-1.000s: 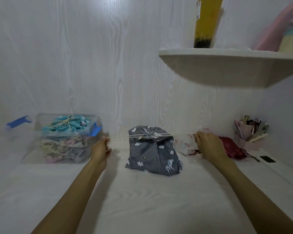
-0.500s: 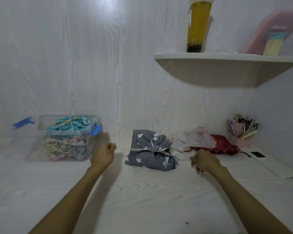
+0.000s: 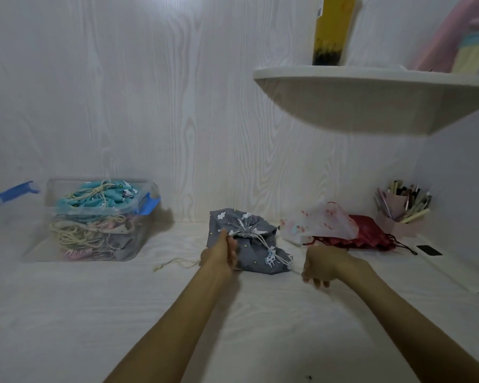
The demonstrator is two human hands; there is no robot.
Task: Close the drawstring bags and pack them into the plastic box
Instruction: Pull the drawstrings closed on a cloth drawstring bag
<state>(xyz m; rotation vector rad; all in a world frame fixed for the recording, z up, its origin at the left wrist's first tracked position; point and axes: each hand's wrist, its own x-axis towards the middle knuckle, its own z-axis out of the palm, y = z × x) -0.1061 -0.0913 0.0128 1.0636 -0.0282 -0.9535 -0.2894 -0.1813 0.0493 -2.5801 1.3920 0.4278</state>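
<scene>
1 head view faces forward (slightly down) across the desk (image 3: 67,313).

top edge cuts yellow cup (image 3: 333,29) on shelf (image 3: 371,78) at 1 o'clock | right edge clips shelf and pink object (image 3: 454,40) | left hand (image 3: 221,252) covers left flank of grey bag (image 3: 256,244) | right hand (image 3: 325,265) fingertips motion-blurred | pens in holder (image 3: 401,214) at 3 o'clock too small to tell apart | lower bags in plastic box (image 3: 94,217) smeared behind its wall
</scene>
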